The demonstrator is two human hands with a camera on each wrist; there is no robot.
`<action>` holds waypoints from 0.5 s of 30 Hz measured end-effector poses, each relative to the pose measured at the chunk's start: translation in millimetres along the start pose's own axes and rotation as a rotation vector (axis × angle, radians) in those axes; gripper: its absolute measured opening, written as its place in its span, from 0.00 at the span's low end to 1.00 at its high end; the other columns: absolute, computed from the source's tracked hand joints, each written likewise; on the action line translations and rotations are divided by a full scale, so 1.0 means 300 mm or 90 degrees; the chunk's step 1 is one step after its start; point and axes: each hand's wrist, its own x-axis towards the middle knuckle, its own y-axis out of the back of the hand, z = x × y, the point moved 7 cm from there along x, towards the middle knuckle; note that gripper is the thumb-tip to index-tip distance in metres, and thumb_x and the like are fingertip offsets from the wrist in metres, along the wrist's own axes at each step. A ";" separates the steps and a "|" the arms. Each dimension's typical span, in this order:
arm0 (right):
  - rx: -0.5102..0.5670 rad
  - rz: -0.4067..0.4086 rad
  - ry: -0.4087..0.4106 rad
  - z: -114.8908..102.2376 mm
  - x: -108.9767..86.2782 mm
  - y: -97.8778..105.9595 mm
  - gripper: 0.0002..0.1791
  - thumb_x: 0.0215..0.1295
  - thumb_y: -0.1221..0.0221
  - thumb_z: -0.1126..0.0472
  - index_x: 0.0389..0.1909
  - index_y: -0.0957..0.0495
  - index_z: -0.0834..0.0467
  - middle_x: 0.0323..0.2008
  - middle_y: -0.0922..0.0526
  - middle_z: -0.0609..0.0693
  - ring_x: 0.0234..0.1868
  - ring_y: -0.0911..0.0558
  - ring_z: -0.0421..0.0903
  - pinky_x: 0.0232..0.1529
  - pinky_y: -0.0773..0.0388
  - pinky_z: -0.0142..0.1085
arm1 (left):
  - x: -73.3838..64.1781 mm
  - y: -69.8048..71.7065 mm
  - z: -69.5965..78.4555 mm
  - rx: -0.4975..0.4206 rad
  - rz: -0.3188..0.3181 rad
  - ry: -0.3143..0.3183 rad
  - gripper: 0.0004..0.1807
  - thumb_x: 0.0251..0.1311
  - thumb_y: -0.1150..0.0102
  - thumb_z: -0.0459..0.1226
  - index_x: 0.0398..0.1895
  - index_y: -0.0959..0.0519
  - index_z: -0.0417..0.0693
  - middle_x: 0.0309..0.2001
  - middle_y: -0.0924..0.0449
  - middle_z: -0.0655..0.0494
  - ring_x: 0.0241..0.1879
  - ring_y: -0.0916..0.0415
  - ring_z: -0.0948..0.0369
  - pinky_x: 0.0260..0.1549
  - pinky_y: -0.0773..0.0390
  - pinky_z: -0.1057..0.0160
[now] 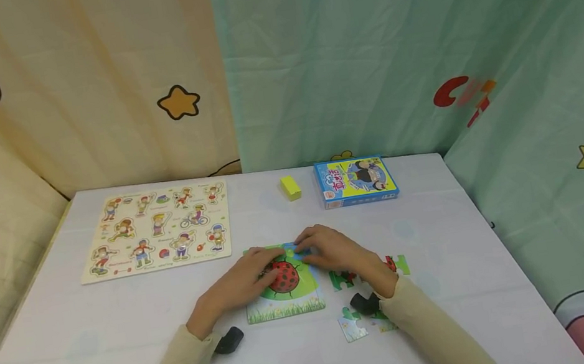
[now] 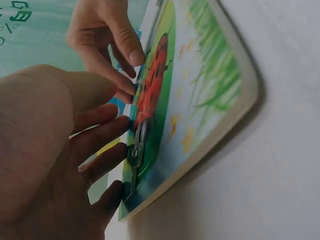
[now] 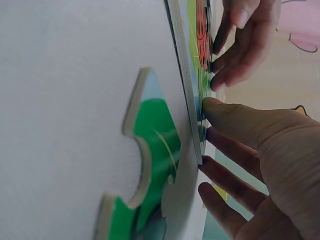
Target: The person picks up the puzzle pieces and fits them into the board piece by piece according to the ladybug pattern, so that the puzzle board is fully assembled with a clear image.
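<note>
A ladybug jigsaw puzzle (image 1: 285, 310) lies in its flat board at the middle of the table, with grass along its near edge. My left hand (image 1: 236, 283) rests over the puzzle's left side, fingertips touching the upper part beside the red ladybug (image 1: 286, 277). In the left wrist view, puzzle pieces (image 2: 137, 152) near those fingertips look uneven. Across the upper right corner is my right hand (image 1: 339, 252); its thumb and fingertips touch the blue area there. The right wrist view shows a loose green puzzle piece (image 3: 157, 130) on the table beside the board.
More loose jigsaw pieces (image 1: 352, 326) lie right of the board, some partly hidden by the right arm. A wooden board with sports figures (image 1: 148, 228) is at the back left. Behind the puzzle stand a small yellow block (image 1: 290, 188) and a blue-and-yellow box (image 1: 357, 182).
</note>
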 end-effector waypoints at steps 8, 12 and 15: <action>0.009 -0.002 0.003 0.009 0.002 -0.004 0.14 0.67 0.35 0.57 0.51 0.15 0.56 0.57 0.19 0.50 0.62 0.23 0.50 0.66 0.27 0.47 | -0.026 0.030 -0.032 -0.069 -0.056 0.052 0.37 0.58 0.30 0.46 0.69 0.30 0.43 0.74 0.39 0.48 0.73 0.41 0.47 0.69 0.35 0.43; 0.014 -0.002 0.003 0.014 0.003 -0.007 0.14 0.67 0.35 0.58 0.51 0.15 0.57 0.57 0.19 0.50 0.62 0.23 0.50 0.66 0.27 0.47 | -0.036 0.042 -0.035 -0.040 -0.070 0.051 0.45 0.48 0.23 0.49 0.70 0.30 0.44 0.73 0.41 0.44 0.72 0.43 0.44 0.68 0.36 0.41; 0.016 -0.003 0.002 0.014 0.003 -0.006 0.14 0.66 0.35 0.58 0.51 0.15 0.57 0.57 0.19 0.50 0.62 0.23 0.50 0.66 0.27 0.47 | -0.045 0.056 -0.033 -0.018 -0.074 0.051 0.50 0.42 0.19 0.50 0.70 0.30 0.44 0.71 0.39 0.42 0.71 0.42 0.42 0.68 0.36 0.39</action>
